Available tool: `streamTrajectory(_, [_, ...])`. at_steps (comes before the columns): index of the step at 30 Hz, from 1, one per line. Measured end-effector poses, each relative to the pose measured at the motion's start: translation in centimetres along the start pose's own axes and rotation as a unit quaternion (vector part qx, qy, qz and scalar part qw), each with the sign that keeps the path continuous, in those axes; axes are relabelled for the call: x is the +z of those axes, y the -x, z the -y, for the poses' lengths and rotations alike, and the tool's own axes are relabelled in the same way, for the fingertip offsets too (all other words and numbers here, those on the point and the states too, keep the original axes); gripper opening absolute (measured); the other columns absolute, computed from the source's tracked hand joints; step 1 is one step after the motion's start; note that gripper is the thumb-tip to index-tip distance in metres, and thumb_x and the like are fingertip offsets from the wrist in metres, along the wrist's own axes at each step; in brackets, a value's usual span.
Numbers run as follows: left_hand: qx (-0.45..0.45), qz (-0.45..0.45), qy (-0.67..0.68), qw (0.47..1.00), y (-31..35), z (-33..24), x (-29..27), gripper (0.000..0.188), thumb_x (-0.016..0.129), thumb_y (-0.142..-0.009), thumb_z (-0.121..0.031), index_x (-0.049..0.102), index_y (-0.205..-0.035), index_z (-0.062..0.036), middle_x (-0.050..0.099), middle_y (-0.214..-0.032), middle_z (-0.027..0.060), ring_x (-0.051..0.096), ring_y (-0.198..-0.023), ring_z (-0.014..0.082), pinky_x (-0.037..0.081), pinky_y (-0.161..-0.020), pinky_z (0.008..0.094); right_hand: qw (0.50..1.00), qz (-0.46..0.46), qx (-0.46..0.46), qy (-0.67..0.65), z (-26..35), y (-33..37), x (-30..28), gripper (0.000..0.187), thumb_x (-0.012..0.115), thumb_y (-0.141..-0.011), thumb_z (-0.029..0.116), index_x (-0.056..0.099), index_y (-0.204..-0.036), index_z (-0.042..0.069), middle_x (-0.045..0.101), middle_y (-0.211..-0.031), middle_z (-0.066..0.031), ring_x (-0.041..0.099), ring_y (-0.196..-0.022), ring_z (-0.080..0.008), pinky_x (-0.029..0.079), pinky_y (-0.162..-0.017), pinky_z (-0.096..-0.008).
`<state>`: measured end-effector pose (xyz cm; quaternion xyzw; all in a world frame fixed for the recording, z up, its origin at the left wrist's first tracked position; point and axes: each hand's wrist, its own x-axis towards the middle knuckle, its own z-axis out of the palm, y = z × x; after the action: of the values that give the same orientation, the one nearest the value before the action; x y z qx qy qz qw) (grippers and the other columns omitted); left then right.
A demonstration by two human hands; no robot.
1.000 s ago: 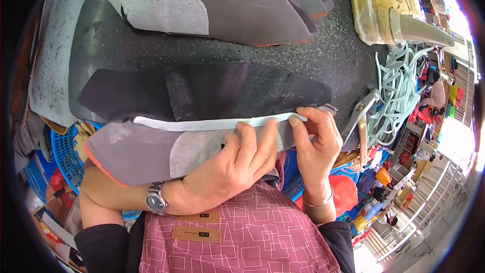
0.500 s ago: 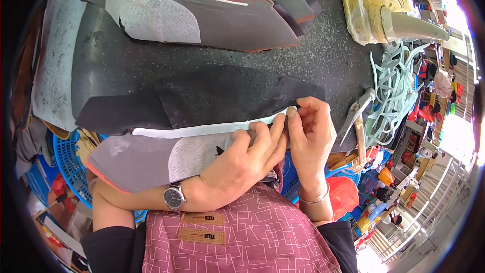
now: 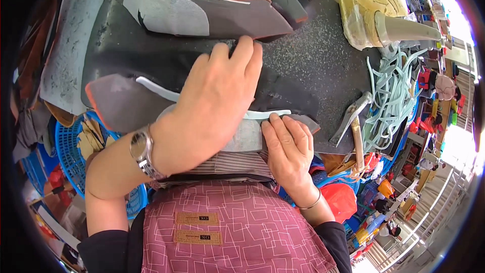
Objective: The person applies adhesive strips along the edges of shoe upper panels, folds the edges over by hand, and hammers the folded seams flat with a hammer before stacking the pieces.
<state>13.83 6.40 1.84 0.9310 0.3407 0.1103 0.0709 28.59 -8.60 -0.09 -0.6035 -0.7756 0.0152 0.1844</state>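
The grey piece (image 3: pixel 124 106) lies flat on the dark work table (image 3: pixel 323 45), right in front of the person, with an orange edge showing at its left end and a whitish patch (image 3: pixel 241 142) on its near side. A pale strip (image 3: pixel 268 115) runs along the far edge of the grey piece, its middle hidden behind the left hand (image 3: pixel 212 91). That hand arches over the grey piece, fingers bent and pointing away from the person, their tips reaching beyond it; I cannot tell whether they grip anything. The right hand (image 3: pixel 289 146) rests toward the right end of the grey piece, fingers straight and side by side, tips at the strip; its thumb is hard to make out, so I cannot tell whether it pinches or only presses. The left wrist wears a watch (image 3: pixel 138 145), the right a thin bangle (image 3: pixel 310 205). Well beyond the grey piece lie similar grey panels (image 3: pixel 242 17) with orange edges. To its right are scissors (image 3: pixel 359 105) and, farther right, a tangle of pale green strips (image 3: pixel 394 103); below its left end stands a blue basket (image 3: pixel 65 144)
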Motion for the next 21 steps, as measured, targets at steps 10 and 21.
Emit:
streamTrajectory(10, [0.233, -0.071, 0.131, 0.961, 6.4, -3.2, 1.0, 0.008, 0.063, -0.067, -0.009, 0.056, -0.070, -0.0048, 0.066, -0.112, 0.0181, 0.062, -0.111, 0.0333, 0.051, -0.094, 0.0488, 0.997, -0.019, 0.045, -0.060, -1.0, 1.5, 0.7, 0.036, 0.065, -0.062, 0.004, 0.068, -0.098, -0.001, 0.065, -0.104, -0.0177, 0.062, -0.102, -0.0386, 0.049, -0.092, -0.0505])
streamTrajectory(21, [0.189, 0.000, -0.044, 0.981, 5.7, -5.5, 2.3, 0.045, 0.056, -0.080, -0.004, 0.062, -0.123, 0.0088, 0.058, -0.131, 0.0264, 0.049, -0.075, 0.0211, 0.048, -0.068, 0.0270, 0.998, -0.024, 0.030, -0.056, -3.9, 2.2, -0.3, 0.038, 0.068, -0.064, 0.004, 0.069, -0.102, 0.003, 0.066, -0.109, -0.0185, 0.065, -0.100, -0.0376, 0.051, -0.090, -0.0483])
